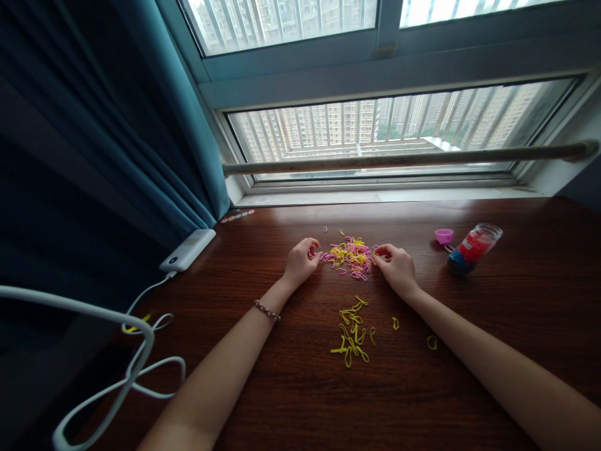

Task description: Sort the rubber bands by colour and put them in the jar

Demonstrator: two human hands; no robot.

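Note:
A mixed pile of small pink and yellow rubber bands (350, 255) lies on the dark wooden table (300, 376). My left hand (300, 260) rests at the pile's left edge, fingers curled and pinched at a pink band. My right hand (398, 266) sits at the pile's right edge, fingers also curled in a pinch at the bands. Closer to me lies a separate group of yellow bands only (352, 332), with two stray yellow ones (431, 342) to its right.
A clear jar (473, 247) lies on its side at the right, holding red and blue bands, its pink lid (444, 235) beside it. A white power bank (188, 249) with a looping white cable (136, 363) sits at the left by the blue curtain (94, 125). A window runs behind the table.

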